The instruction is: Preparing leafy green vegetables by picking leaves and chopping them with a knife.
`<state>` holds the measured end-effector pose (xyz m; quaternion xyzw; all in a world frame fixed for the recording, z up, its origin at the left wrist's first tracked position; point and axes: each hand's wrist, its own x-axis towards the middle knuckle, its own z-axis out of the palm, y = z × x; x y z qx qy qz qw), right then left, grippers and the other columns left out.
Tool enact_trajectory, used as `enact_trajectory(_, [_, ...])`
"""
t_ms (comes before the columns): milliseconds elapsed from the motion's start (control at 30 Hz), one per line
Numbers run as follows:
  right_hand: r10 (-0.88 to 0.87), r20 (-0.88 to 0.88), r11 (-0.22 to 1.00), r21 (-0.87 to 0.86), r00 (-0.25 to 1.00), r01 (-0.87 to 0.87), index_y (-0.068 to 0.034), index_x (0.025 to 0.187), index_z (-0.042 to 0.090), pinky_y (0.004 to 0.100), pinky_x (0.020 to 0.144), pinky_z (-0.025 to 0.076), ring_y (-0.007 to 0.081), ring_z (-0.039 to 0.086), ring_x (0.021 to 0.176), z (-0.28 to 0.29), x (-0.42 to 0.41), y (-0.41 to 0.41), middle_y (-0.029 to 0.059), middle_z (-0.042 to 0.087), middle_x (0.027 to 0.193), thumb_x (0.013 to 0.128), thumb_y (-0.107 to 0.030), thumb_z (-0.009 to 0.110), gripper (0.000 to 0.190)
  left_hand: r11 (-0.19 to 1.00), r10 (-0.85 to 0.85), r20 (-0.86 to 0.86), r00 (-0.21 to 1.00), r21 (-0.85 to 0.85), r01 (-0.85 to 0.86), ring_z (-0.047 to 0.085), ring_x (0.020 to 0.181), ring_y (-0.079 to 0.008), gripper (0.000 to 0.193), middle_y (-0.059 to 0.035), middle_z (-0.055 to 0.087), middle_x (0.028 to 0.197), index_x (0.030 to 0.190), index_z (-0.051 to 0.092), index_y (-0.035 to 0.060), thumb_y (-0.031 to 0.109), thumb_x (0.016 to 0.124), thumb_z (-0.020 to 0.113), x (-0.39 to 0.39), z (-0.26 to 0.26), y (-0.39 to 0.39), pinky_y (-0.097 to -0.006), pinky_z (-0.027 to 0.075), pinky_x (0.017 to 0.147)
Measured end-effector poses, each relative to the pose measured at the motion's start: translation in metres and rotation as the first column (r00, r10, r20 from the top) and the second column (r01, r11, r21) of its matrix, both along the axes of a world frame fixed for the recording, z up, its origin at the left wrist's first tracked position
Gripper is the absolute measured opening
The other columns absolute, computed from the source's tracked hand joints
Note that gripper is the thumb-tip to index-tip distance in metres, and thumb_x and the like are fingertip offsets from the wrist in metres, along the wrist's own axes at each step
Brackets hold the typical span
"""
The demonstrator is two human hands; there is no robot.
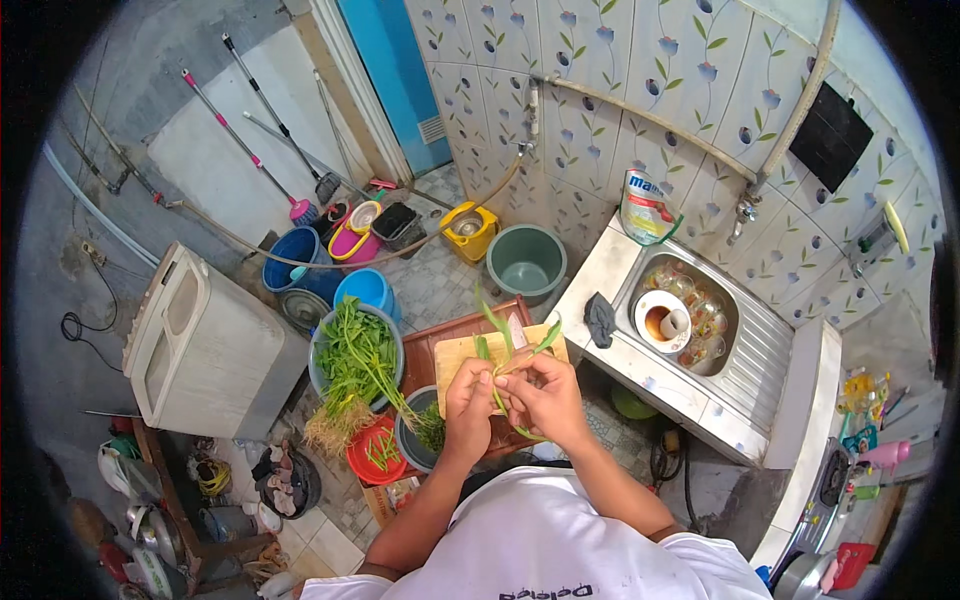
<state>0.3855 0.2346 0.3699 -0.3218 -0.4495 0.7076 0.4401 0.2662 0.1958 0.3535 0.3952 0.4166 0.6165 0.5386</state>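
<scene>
My left hand [471, 401] and my right hand [553, 397] meet over a wooden cutting board [455, 354]. Between them they pinch a leafy green vegetable stem [501, 324], its leaves pointing away from me. Part of a pinkish knife blade [517, 331] shows on the board behind the fingers; its handle is hidden. Left of the board, a grey-blue basin [316, 365] is heaped with leafy greens [361, 349] whose pale roots hang over the near rim. Nearer me, a red bowl [363, 466] contains cut green pieces, beside a grey bowl [407, 444] with darker greens.
The board lies on a low reddish-brown wooden table [424, 341]. To the right, a tiled counter [600, 262] has a metal sink [731, 315] with dishes and glasses. Buckets, including a green tub [526, 259], stand beyond the table. A washing machine [217, 352] is at left.
</scene>
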Motion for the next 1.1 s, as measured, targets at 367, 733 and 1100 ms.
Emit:
enact_trajectory(367, [-0.061, 0.033, 0.992, 0.112, 0.998, 0.057, 0.004, 0.087, 0.059, 0.0239, 0.042, 0.045, 0.0110, 0.055, 0.049, -0.020, -0.003, 0.000, 0.0044, 0.055, 0.062, 0.084, 0.005, 0.058, 0.003, 0.998, 0.064, -0.145, 0.987, 0.020, -0.062, 0.051, 0.046, -0.0131, 0.019, -0.0073, 0.053, 0.064, 0.092, 0.040, 0.0046, 0.023, 0.098, 0.040, 0.003, 0.000, -0.001, -0.0219, 0.040, 0.041])
enact_trajectory(733, [0.014, 0.141, 0.934, 0.351, 0.990, -0.064, 0.004, 0.089, 0.057, 0.0224, 0.049, 0.047, 0.0101, 0.058, 0.059, -0.013, 0.008, -0.001, 0.0042, 0.055, 0.089, 0.084, 0.003, 0.057, 0.004, 0.982, 0.151, 0.194, 0.969, -0.142, -0.125, 0.044, 0.044, -0.0109, 0.018, -0.0050, 0.048, 0.068, 0.088, 0.040, 0.0077, 0.023, 0.098, 0.037, -0.004, -0.021, 0.004, -0.0214, 0.035, 0.040])
enact_trajectory(1100, [0.158, 0.514, 0.987, -0.066, 0.843, -0.145, 0.001, 0.082, 0.059, 0.0229, 0.048, 0.044, 0.0081, 0.056, 0.054, -0.137, 0.033, 0.002, 0.0021, 0.057, 0.066, 0.081, -0.001, 0.061, 0.004, 0.890, 0.426, 0.158, 0.891, -0.251, -0.381, 0.031, 0.044, -0.0070, 0.019, 0.0001, 0.039, 0.066, 0.083, 0.039, 0.0117, 0.024, 0.097, 0.041, -0.053, -0.043, -0.014, -0.0207, 0.025, 0.040])
